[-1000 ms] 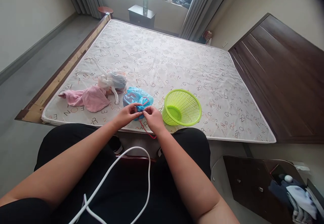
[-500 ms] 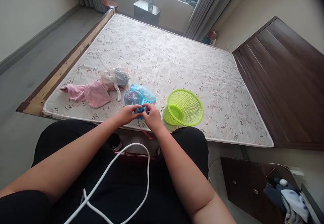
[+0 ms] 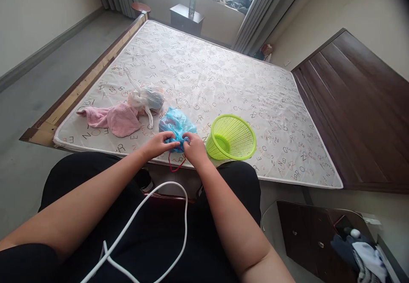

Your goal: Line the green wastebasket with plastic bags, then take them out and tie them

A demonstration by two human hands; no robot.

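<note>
A thin blue plastic bag point(image 3: 177, 121) lies on the mattress point(image 3: 204, 78) close to its near edge, with something darker showing through its left side. Both my hands pinch its gathered neck: my left hand point(image 3: 160, 143) from the left, my right hand point(image 3: 194, 148) from the right. Below the fingers hangs a loop of red drawstring point(image 3: 174, 168). Just right of my right hand, a lime green plastic basket point(image 3: 231, 137) leans tilted with its mouth toward the upper right. What exactly sits inside the bag I cannot make out.
To the left lie a pink cloth point(image 3: 123, 121) and a knotted clear plastic bag point(image 3: 150, 97). A white cable point(image 3: 183, 215) loops over my lap. At right are a dark headboard point(image 3: 348, 116) and a dark nightstand point(image 3: 306, 232) with clothes on it.
My fingers have shifted on the bag's neck and spread slightly apart. The blue bag is puffed up differently, and the red drawstring now hangs in a loop instead of trailing right.
</note>
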